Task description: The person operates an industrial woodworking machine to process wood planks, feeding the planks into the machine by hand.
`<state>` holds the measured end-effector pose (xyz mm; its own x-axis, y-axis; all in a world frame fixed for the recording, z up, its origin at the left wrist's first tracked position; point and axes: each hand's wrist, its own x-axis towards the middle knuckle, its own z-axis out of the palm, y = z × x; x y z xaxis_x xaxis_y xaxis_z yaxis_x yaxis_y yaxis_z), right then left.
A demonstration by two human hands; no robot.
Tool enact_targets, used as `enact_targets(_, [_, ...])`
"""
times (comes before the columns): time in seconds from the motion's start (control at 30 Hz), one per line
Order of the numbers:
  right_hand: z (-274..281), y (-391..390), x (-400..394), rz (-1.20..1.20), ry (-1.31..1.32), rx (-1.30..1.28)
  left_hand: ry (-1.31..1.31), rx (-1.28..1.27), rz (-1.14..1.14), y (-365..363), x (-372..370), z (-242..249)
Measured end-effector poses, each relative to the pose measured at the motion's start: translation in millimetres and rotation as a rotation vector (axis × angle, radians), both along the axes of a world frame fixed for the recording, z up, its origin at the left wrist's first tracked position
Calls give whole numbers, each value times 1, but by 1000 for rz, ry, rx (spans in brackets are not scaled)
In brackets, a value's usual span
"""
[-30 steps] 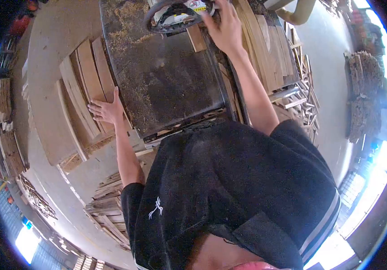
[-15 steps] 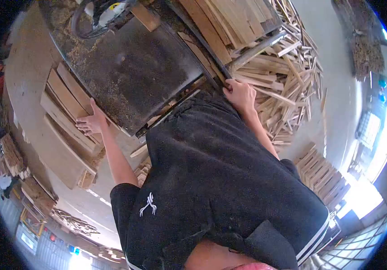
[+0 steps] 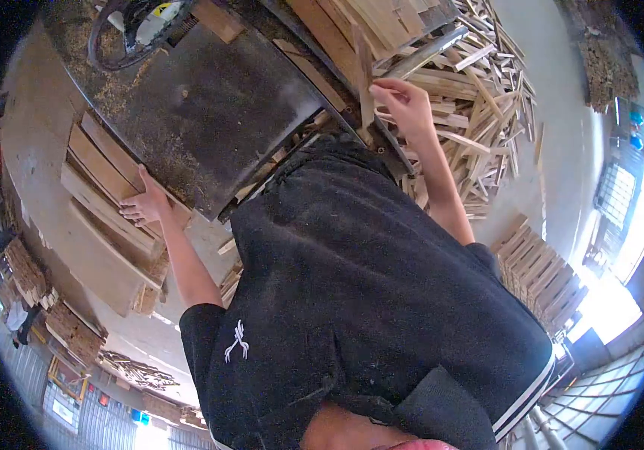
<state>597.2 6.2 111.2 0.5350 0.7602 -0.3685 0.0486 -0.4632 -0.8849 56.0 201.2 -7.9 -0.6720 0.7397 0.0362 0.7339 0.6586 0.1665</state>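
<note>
My left hand (image 3: 146,201) rests with its fingers spread on the stacked flat boards (image 3: 104,180) beside the dark machine table (image 3: 224,112). On the other side of the table, my right hand (image 3: 406,105) pinches a narrow wood strip (image 3: 364,79) between thumb and fingers. That strip stands over the dark metal rail (image 3: 393,146) along the table's edge. A thin piece of wood (image 3: 311,73) lies in the channel beside the table surface. Sawdust is scattered over the tabletop.
A black handwheel (image 3: 116,49) sits at the table's far end, near a small wood block (image 3: 217,20). Wide boards (image 3: 382,26) lie at the upper right. Loose strips (image 3: 479,112) are heaped beyond my right hand, with a stacked wood pile (image 3: 536,274) below them.
My right hand has come up off the rail and now has a wood strip in its fingers. My left hand stays on the boards. The view has shifted slightly.
</note>
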Motion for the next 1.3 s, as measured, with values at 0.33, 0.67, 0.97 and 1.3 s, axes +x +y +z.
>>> enact_targets(0.33, [41,39,1,-185,178,136,15,23,10,-2,8,9])
enact_targets(0.67, [56,52,-12,-176,767,266,-660,351,-934,-28,149,134])
enact_targets(0.97, [87,70,-48,-120,1171,238,-1306,515,-1446,-39,308,214])
enact_targets(1.3, [118,53,-50,200,645,158,-1309,691,-1297,-47,322,246])
